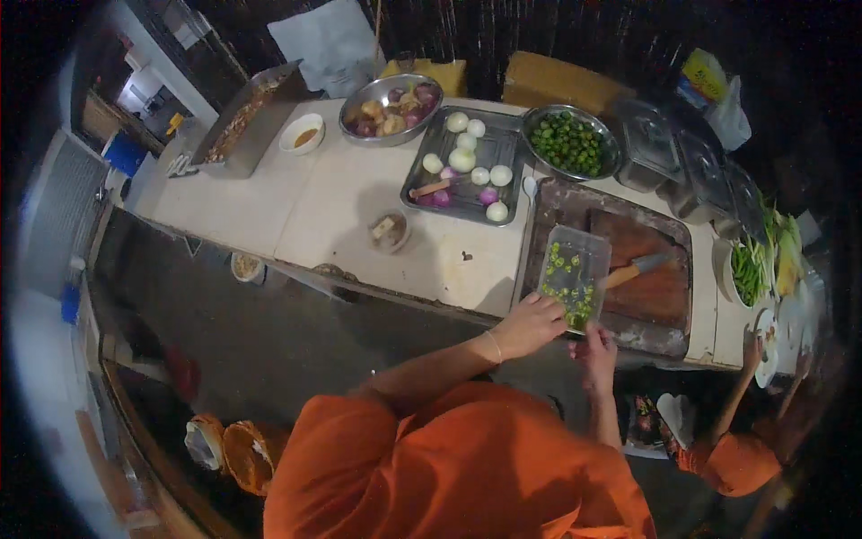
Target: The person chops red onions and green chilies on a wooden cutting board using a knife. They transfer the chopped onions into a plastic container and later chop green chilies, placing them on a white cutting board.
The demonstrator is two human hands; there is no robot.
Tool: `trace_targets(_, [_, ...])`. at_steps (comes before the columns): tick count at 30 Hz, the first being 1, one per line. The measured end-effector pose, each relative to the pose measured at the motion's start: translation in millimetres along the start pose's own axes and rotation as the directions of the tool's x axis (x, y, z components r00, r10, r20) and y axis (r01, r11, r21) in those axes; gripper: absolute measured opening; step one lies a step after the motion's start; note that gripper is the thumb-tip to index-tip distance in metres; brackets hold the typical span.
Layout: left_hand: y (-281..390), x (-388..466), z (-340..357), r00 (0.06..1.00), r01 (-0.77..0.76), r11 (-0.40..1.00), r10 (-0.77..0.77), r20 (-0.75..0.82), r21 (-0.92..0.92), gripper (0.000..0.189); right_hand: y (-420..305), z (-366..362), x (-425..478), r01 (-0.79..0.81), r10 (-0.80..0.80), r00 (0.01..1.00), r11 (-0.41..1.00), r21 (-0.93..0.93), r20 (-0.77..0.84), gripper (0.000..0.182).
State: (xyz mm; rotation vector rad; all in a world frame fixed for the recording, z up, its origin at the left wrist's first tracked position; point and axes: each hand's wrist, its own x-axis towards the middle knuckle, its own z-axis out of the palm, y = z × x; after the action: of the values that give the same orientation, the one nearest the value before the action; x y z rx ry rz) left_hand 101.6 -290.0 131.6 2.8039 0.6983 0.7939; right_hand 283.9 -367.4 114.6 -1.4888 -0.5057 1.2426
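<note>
A clear plastic container (577, 269) holds chopped green pieces, thickest towards its near end. My left hand (537, 323) is at its near left edge, and the fingers partly cover that corner. At the near right corner, my right hand (596, 350) grips the rim. The container is above a dark tray (609, 340) on which a brown cutting board (650, 296) lies. Right of the container, a knife (636, 268) with a wooden handle rests on the board, its handle end hidden behind the container.
Beyond are a metal tray (431, 210) of peeled onions with a knife (431, 187), a bowl of green peppers (571, 141) and a bowl of unpeeled onions (390, 111). Lidded metal containers (650, 148) stand right. A small bowl (389, 231) sits left. Another person's hand (753, 347) holds a plate (766, 357).
</note>
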Motion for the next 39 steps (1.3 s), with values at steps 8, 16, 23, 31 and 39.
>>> trace_targets(8, [-53.0, -42.0, -59.9, 0.931, 0.214, 0.964, -0.25, -0.264, -0.158, 0.03, 12.0, -8.9, 11.5, -0.028, 0.028, 1.0, 0.985, 0.171, 0.005, 0.03])
trace_targets(16, [-191.5, -162.8, -121.8, 0.673, 0.692, 0.495, -0.706, -0.22, 0.525, 0.019, 8.2, -7.0, 11.1, -0.006, 0.005, 1.0, 0.98, 0.198, 0.004, 0.034])
trace_targets(23, [-187.5, -78.7, -186.5, 0.594, 0.729, 0.581, -0.799, -0.088, -0.362, 0.014, 10.1, -6.1, 9.8, -0.003, 0.011, 0.999, 0.99, 0.142, -0.051, 0.031])
trace_targets(31, [-201.7, 59.6, -159.5, 0.758, 0.354, 0.088, -0.611, 0.23, -0.931, 0.017, 14.6, 7.7, -0.2, 0.048, -0.014, 0.994, 0.952, 0.301, -0.112, 0.026])
trace_targets(39, [-170.1, 153.8, -116.1, 0.836, 0.326, -0.017, -0.461, 0.297, -0.945, 0.012, 39.2, -0.7, -14.3, 0.054, 0.032, 0.979, 0.91, 0.41, -0.2, 0.026])
